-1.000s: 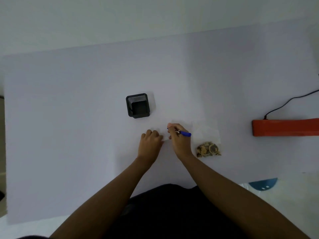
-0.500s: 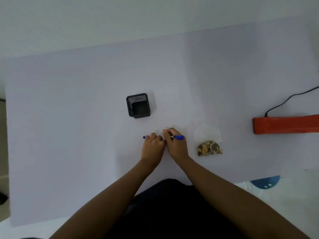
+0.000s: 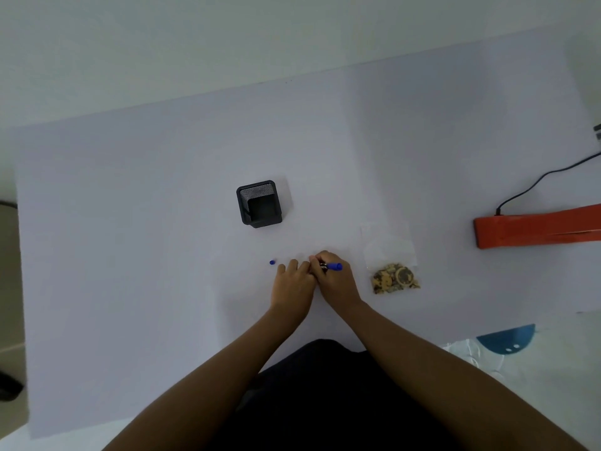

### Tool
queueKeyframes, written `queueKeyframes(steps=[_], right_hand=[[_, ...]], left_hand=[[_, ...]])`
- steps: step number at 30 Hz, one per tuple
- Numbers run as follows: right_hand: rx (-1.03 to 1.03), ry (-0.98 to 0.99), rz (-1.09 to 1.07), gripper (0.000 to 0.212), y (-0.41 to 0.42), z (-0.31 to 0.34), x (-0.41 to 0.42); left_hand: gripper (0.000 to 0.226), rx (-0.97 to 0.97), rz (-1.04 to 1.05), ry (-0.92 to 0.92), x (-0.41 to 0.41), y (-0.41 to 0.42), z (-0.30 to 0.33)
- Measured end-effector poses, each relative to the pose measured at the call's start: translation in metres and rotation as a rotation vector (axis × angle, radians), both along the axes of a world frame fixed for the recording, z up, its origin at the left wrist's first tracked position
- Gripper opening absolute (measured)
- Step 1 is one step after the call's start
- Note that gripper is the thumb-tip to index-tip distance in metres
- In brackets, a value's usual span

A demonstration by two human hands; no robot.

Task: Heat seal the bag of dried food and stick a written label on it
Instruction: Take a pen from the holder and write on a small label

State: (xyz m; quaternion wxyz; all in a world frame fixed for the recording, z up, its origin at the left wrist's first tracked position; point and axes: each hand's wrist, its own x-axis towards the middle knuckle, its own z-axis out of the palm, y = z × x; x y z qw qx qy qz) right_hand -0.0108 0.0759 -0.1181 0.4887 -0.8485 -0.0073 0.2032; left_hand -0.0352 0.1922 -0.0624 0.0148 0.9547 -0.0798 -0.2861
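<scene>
Clear plastic bag of dried food (image 3: 392,270) lies on the pale table (image 3: 130,255) just right of our touching hands at frame centre, our right hand (image 3: 335,281) clamped on a blue pen (image 3: 332,266), our left hand (image 3: 292,284) pressed flat.

Heat sealer (image 3: 536,227) cut off at right edge, pen (image 3: 331,266) mostly hidden by fingers (image 3: 320,257)

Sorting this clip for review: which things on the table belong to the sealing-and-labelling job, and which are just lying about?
Part of the job:
- bag of dried food
- orange heat sealer, corded
- blue pen in the right hand
- small blue cap beside the left hand

Lying about:
- black mesh holder
- blue object at the table's near edge

No label can be made out.
</scene>
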Motion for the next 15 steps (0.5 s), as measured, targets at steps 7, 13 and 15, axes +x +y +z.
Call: queueKeyframes(steps=[7, 13, 15], right_hand=[[-0.038, -0.011, 0.008, 0.03, 0.0005, -0.0037, 0.0012], [-0.1, -0.018, 0.047, 0.029, 0.0003, -0.0079, 0.004], [-0.094, 0.001, 0.034, 0.028, 0.0, -0.0079, 0.0056]], left_hand=[[0.033, 0.024, -0.031, 0.023, -0.0004, -0.0001, 0.0051], [0.03, 0.049, -0.033, 0.035, 0.0026, -0.0036, 0.0078], [0.03, 0.055, -0.035, 0.034, 0.0031, -0.0044, 0.008]])
